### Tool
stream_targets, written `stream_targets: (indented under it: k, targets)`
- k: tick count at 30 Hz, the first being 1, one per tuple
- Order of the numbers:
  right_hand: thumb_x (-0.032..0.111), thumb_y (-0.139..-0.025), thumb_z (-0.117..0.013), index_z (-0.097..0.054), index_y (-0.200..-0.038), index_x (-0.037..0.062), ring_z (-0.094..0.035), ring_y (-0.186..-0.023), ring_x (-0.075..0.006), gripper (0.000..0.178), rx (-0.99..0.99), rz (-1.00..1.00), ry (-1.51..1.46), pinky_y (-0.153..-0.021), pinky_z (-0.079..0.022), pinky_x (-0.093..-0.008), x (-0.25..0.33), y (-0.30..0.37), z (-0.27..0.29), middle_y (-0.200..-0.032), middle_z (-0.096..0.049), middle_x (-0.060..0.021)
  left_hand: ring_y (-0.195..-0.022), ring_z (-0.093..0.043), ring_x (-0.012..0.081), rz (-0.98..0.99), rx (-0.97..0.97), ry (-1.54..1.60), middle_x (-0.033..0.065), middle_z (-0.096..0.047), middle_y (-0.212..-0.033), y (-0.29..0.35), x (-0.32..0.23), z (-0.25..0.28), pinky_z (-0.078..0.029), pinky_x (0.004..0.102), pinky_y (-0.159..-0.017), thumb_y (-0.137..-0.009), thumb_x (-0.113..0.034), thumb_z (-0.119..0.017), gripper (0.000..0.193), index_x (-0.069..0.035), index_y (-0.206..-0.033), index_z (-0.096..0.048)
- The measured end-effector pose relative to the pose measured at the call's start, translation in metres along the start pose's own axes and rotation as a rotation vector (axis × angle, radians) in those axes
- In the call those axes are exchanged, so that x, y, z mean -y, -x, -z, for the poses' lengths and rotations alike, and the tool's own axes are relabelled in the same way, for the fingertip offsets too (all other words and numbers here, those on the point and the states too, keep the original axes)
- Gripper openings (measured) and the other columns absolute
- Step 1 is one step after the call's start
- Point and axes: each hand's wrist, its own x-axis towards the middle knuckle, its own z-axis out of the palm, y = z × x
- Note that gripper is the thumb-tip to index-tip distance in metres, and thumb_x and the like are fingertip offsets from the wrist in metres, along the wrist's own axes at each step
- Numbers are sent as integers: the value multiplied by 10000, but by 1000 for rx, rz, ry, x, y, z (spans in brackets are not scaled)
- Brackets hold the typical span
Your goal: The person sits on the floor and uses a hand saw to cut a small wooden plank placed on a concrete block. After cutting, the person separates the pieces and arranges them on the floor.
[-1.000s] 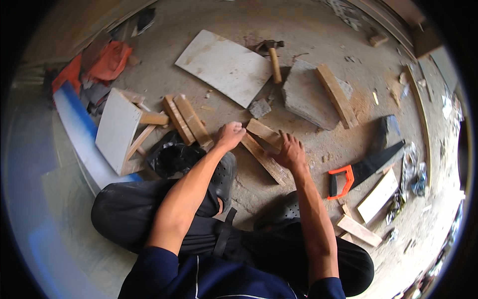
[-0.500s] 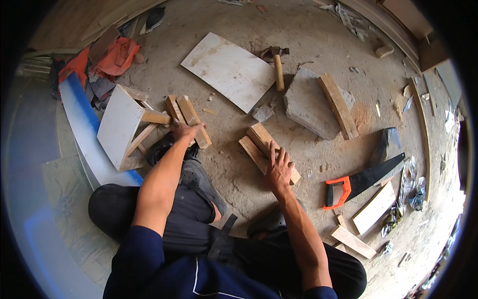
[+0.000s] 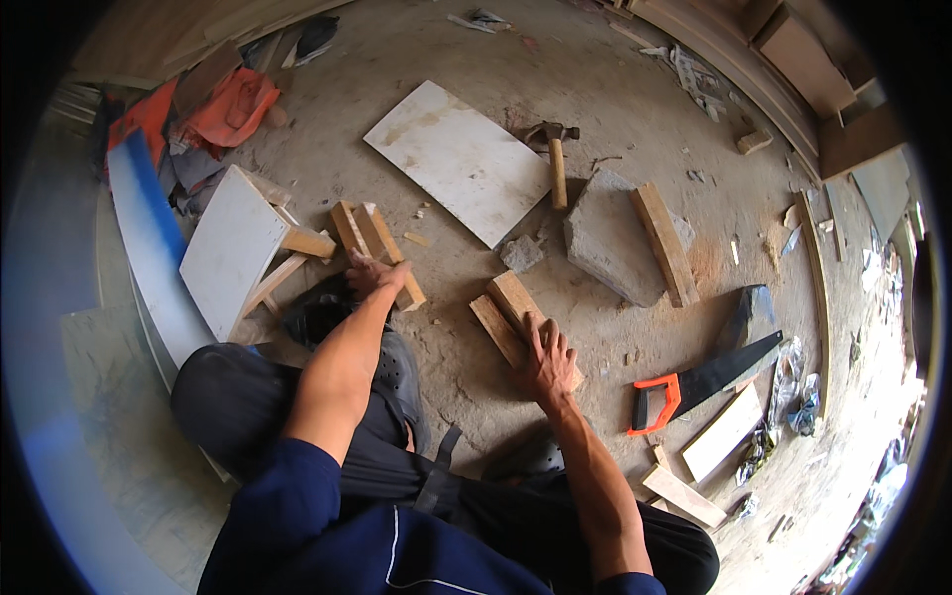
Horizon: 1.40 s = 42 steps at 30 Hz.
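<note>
My left hand (image 3: 379, 277) is closed over the near part of a pair of short wooden blocks (image 3: 379, 236) lying side by side on the floor. Its fingertips are partly hidden. Across the near end of a second pair of wooden blocks (image 3: 510, 296) rests my right hand (image 3: 549, 363), fingers bent round the right-hand block. Left of my left hand, a small white-panelled wooden frame (image 3: 226, 250) with stubby legs lies on its side. A hammer (image 3: 557, 169) with a wooden handle lies beyond the right-hand pair.
A white board (image 3: 461, 159) lies ahead. To the right are a stone slab (image 3: 605, 238) with a wooden bar (image 3: 664, 243) on it, an orange-handled saw (image 3: 704, 382) and wood offcuts (image 3: 724, 431). A blue-and-white curved sheet (image 3: 149, 238) is at left.
The whole view has shifted, so most things sit lower in it. My left fingers have drawn back slightly from the frame's leg. Both hands stay on their block pairs.
</note>
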Motion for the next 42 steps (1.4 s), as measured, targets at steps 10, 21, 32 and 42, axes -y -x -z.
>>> stream_targets:
  k: [10,21,32,42]
  targets:
    - [389,-565,-816,-209,-1433,233,-449,-1122,-351,1070,44,37,-294,-862,-420,-501,12,-38,14,-1233,-391,-180,-1099,-416,354,-290,-17,-138,215,-355,-1191,74,15,-19,-414,459,-885,-547,-458,-832,1228,-146,-1438,-47]
    - [464,-693,-707,-185,-1452,149,-456,-1121,-355,974,62,39,-255,-909,-410,-470,65,-72,4,-1294,-393,-174,-1071,-423,397,-564,-204,190,235,-397,-1120,52,69,-58,-396,473,-889,-769,-448,-669,773,-70,-1317,-278]
    - [215,-789,-617,-386,-1338,36,-470,-1130,-390,622,13,106,-499,-971,-376,-437,19,-59,-12,-1221,-501,-227,-1170,-434,381,-614,316,-61,230,-397,-1275,16,46,-13,-398,426,-962,-726,-336,-688,832,-140,-1383,-216]
    - [469,-596,-800,-161,-1444,86,-289,-1299,-426,1128,226,264,-165,-1040,-340,-468,29,-31,14,-1455,-189,-247,-1230,-400,336,-881,101,90,182,-391,-1339,-23,26,-6,-362,416,-1008,-826,-453,-575,625,-87,-1301,-400]
